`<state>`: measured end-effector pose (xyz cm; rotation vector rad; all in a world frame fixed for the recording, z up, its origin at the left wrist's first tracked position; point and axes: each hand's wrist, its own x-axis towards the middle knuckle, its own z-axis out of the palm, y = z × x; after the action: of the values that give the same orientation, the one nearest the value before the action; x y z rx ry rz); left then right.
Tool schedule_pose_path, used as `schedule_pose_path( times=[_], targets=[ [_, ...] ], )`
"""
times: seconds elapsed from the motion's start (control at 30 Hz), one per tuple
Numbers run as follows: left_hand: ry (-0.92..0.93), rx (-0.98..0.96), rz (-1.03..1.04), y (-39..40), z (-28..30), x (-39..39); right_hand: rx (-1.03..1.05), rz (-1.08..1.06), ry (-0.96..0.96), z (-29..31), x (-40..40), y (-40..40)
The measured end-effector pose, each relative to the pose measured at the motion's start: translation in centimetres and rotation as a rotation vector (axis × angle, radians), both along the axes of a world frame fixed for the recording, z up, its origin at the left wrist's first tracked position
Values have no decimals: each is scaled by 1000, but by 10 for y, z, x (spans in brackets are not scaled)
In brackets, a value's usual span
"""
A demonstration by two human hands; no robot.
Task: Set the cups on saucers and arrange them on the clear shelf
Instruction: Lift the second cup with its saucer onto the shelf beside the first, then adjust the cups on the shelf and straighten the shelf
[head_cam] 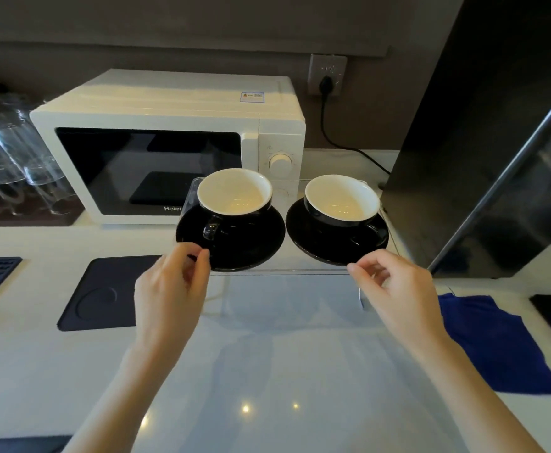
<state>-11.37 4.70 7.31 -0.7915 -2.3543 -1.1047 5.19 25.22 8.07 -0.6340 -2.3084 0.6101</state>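
Head view: our left hand (169, 289) pinches the left saucer (231, 238) rim; right hand (395, 289), fingers loosely curled, touches the right saucer (336, 237); cups (235, 194) sit on both, on the shelf (284, 272).

both bare forearms reach from the near edge toward the far side, roughly parallel and well apart. the left hand (169, 289) shows its back, fingers curled, thumb and forefinger tips pinched close together. the right hand (395, 289) mirrors it, fingers loosely curled, forefinger and thumb drawn toward each other at its far left tip. whether either grip is closed on anything cannot be told.
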Motion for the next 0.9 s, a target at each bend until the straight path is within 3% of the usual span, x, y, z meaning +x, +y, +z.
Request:
schedule_pose_path(
  times=[0.07, 0.2, 0.3, 0.73, 0.9],
  targets=[
    [-143, 77, -104, 3, -9, 20, 89, -60, -16, -9, 6, 5],
    [-789, 226, -337, 28, -19, 44, 133, -159, -5, -18, 8, 10],
    [-1088, 329, -400, 46, -17, 46, 167, -211, 17, -18, 5, 11],
    [-1317, 565, -331, 65, -16, 45, 173, -283, -83, -21, -7, 12],
    [-1327, 550, -309, 68, -15, 43, 197, -303, -74, -19, -8, 14]
  ],
)
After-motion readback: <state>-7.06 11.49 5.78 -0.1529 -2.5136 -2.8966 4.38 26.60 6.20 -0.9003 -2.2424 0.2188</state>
